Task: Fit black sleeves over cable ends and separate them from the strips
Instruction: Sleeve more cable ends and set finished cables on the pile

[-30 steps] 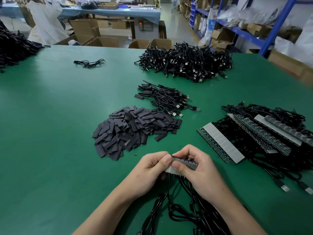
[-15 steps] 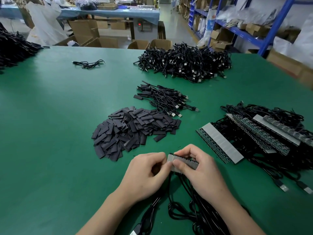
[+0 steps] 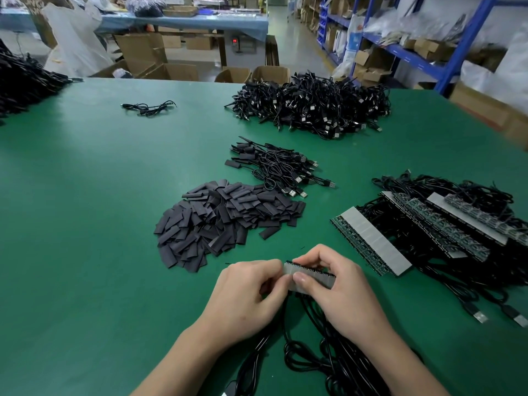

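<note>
CHANGE: left hand has slid from the top edge of the short grey-faced circuit strip to its lower-left corner | HANDS: it and the right hand both pinch that strip, just above the green tabletop | MEANING: likely breaking one cable end off; any sleeve is hidden in that grip.

- Left hand: fingers curled, thumb and forefinger pinching the left end of the strip.
- Right hand: fingers arched over the strip, thumb in front, gripping it.
- Forearms bare, angled inward.
</note>
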`<state>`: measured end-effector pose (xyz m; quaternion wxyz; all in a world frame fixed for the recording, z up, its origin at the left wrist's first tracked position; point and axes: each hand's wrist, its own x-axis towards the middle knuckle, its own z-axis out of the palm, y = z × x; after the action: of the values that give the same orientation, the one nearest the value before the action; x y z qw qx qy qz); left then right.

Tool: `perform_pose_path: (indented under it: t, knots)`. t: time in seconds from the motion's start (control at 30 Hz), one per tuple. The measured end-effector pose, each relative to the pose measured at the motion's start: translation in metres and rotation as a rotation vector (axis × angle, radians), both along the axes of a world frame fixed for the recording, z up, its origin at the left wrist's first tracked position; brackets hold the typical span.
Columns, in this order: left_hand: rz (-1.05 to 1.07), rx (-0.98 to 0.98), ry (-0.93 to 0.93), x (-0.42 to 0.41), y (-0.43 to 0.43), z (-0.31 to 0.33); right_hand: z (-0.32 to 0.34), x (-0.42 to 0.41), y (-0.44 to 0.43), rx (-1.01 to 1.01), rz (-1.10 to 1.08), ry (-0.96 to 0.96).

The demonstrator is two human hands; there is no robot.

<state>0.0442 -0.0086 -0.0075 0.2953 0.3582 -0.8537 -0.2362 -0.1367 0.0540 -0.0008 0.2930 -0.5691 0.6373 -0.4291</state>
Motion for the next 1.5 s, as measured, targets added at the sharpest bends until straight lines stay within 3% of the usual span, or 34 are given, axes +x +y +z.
perform_pose_path:
  t: [0.33,0.77,1.5]
  knots:
    - [0.058,-0.049,-0.093,-0.002,0.007,0.002,0.002,0.003,0.0,-0.017,-0.066,0.081]
    - [0.011,0.114,-0.155,0.003,-0.003,0.002,0.003,0.006,0.002,0.035,-0.003,0.195]
    - [-0.058,0.116,-0.161,0.006,-0.003,-0.002,0.005,0.006,0.003,0.055,-0.022,0.182]
